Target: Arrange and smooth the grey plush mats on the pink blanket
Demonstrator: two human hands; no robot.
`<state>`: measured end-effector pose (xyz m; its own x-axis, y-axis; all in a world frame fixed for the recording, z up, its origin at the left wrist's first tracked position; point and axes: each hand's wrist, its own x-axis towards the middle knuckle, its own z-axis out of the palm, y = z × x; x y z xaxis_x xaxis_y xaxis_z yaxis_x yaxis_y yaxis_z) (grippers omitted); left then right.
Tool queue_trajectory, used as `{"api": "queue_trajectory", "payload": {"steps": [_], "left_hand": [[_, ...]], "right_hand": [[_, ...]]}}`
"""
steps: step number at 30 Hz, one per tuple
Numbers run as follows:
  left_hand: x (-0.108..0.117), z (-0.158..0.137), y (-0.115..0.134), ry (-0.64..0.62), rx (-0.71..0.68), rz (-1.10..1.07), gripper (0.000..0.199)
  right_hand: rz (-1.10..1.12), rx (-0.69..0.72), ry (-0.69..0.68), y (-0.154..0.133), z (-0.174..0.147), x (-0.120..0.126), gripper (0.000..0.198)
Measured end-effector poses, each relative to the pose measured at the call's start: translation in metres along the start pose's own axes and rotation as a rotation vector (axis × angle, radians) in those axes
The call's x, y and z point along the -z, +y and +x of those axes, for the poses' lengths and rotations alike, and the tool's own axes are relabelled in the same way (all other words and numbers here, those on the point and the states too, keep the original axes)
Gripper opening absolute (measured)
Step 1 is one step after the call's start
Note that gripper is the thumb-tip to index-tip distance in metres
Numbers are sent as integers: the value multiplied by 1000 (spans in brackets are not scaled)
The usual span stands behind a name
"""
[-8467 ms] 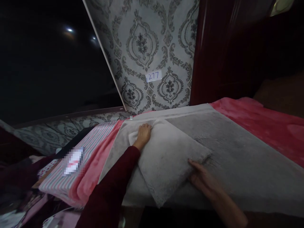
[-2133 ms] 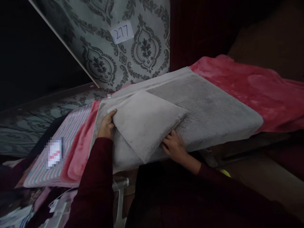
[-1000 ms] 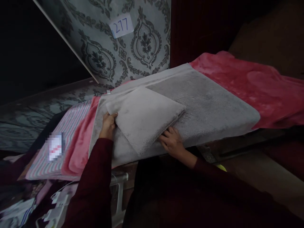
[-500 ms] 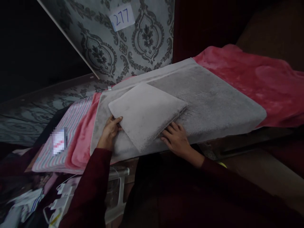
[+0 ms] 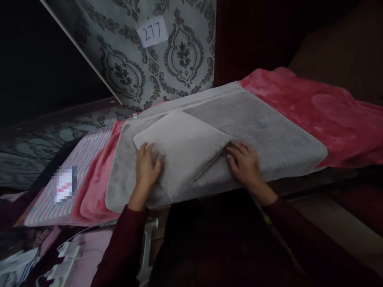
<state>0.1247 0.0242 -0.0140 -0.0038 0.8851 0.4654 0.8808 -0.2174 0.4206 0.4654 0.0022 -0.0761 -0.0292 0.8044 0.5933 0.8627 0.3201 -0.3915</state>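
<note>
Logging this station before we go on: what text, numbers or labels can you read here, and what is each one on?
"277": handwritten in blue on a small white paper slip stuck to the patterned grey wallpaper panel.
Pixelated patch over the striped cloth: unreadable.
Small white tag at the grey towel's corner: too small to read.

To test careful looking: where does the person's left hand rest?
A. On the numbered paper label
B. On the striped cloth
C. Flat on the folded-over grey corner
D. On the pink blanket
C: the left hand lies flat on the folded corner of the grey towel.
</note>
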Motion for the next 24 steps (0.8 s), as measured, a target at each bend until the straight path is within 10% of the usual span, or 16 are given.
{"api": "queue_trajectory", "payload": {"steps": [6,12,24], "left_hand": [[-31,-29,74,-306,-256,14,56],[-56,-51,80,-381,-217,118,63],[-50,-62,85,-345,-230,127,69]], "right_hand": [[40,208,-108,-22,43,6,45],[-29,219,-408,-4,48,-27,54],[242,-99,-179,23,44,-40,56]]}}
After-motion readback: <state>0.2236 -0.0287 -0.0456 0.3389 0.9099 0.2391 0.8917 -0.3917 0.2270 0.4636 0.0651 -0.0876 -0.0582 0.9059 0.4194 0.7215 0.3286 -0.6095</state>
